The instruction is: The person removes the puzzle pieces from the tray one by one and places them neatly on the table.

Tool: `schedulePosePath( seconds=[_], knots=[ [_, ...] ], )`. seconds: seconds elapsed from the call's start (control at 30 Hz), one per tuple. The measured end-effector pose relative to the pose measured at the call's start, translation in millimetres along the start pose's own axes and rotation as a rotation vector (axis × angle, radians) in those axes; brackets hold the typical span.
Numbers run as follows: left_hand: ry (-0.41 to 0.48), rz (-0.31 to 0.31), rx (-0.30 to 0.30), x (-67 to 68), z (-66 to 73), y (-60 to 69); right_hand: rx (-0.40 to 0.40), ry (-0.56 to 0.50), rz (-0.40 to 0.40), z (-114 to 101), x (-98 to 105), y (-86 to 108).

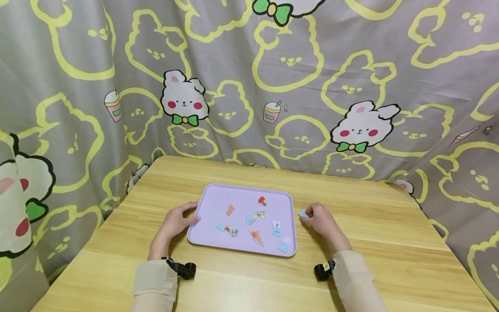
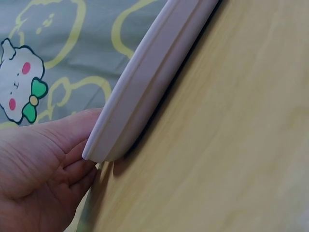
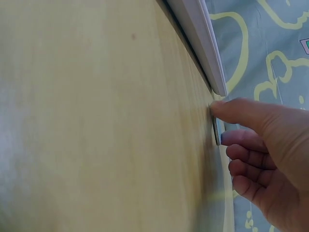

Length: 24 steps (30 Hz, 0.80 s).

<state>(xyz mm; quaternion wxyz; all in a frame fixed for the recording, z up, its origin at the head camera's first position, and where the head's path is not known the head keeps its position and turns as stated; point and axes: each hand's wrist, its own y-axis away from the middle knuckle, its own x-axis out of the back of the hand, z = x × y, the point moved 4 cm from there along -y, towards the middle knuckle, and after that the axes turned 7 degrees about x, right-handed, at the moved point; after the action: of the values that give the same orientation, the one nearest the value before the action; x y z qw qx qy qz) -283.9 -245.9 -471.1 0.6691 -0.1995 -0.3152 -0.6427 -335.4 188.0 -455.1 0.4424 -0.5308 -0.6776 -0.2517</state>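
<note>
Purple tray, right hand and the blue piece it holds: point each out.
Purple tray (image 1: 214, 200): head view, bare surface toward its far left corner.
Right hand (image 1: 321, 220): head view, back of the hand.
Blue piece (image 1: 302, 213): head view, its uncovered part.

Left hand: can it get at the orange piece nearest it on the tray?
Likely yes, once the left hand lets go of the purple tray at its left side; nothing covers the orange piece.
</note>
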Motion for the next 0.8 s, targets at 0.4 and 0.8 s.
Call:
schedulePosePath(
  seconds=[0.4,0.8],
  knots=[
    [0.003,-0.004,0.001,-1.0,-1.4,-0.4,0.017,0.021,0.009,-0.4,1.9,0.7],
    [0.01,-0.001,-0.003,-0.3,-3.3,-1.7,0.049,-0.027,0.046,-2.6,3.6,-3.0]
  ],
)
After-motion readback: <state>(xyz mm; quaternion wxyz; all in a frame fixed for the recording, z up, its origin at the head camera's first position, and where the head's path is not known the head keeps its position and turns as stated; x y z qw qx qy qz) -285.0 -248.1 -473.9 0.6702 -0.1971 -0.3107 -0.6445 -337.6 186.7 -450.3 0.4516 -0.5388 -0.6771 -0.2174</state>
